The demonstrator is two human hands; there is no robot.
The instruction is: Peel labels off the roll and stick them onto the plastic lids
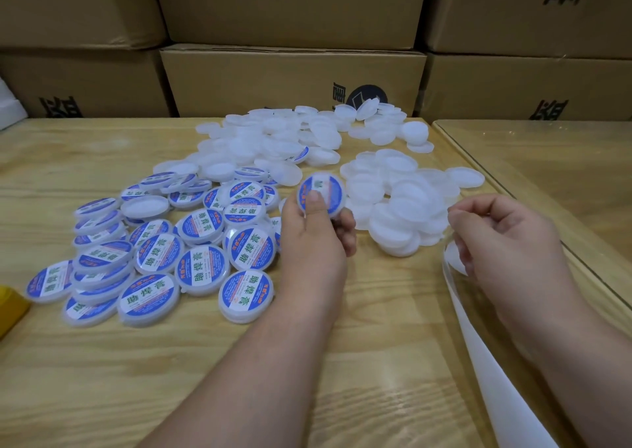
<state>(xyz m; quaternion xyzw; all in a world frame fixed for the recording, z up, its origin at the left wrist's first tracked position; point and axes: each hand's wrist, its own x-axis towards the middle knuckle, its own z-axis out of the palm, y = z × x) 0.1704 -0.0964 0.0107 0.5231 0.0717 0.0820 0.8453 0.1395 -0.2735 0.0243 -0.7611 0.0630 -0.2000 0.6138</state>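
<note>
A labelled lid [323,192] is held above the table [205,362] in the left hand [313,239], thumb pressed on its label. The backing strip [478,328] is pinched in the curled fingers of the right hand [502,239]. Labelled lids [150,259] are heaped at left, plain lids [393,201] behind and right, before stacked boxes [290,81].

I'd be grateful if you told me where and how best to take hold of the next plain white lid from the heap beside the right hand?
Probably by the rim, thumb and fingers on opposite edges, coming from above on the near side of the unlabelled lid heap. The lids there overlap and tilt, so raised edges are exposed. The left hand holds the labelled lid much like that, while the right hand pinches the backing strip.
</note>
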